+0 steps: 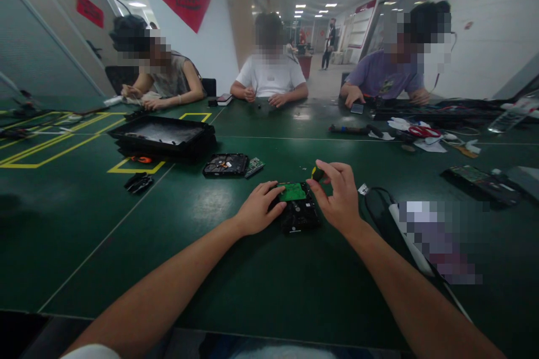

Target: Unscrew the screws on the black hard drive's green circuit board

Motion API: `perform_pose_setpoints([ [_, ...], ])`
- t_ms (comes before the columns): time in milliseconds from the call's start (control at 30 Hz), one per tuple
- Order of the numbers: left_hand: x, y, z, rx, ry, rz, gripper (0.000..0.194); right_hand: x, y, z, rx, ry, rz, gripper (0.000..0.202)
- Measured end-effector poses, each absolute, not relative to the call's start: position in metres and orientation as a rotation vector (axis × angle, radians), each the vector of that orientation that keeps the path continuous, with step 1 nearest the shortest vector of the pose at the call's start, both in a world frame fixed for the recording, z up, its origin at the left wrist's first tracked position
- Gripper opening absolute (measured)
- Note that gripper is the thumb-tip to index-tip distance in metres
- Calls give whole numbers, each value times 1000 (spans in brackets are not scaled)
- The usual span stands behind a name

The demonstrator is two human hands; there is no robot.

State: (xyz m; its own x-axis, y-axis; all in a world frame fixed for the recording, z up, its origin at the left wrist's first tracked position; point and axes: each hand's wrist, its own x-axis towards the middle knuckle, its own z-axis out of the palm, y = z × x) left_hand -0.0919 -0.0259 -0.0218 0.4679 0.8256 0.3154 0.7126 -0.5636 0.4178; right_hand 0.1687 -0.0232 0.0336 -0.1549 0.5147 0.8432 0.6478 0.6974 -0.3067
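In front of me a black hard drive [301, 217] lies flat on the table, a green circuit board [293, 192] on its upper face. My left hand [261, 208] steadies the drive from its left side, fingertips at the board's edge and thumb lower down on the casing. Above the drive's right far corner, my right hand [339, 193] pinches a short screwdriver [316, 173] with a yellow and black handle. The screwdriver's tip is hard to make out. Beyond my left hand sit another hard drive [226, 165] and a small loose circuit board [254, 166].
Black trays [164, 137] are stacked at left, near small black parts [138, 183]. A white power strip [410, 238] with a cable lies at right, and a black device [482, 184] beyond it. Three people sit across the green table [168, 269].
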Motion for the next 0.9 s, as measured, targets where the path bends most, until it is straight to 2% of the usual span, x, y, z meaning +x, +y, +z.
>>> perform_pose_setpoints([
  [267, -90, -28, -18, 2494, 1333, 724, 56, 167, -25, 35, -869, -1884, -28, 51],
  [900, -91, -27, -19, 2499, 1332, 700, 56, 170, -22, 32, -904, -1808, -102, 48],
])
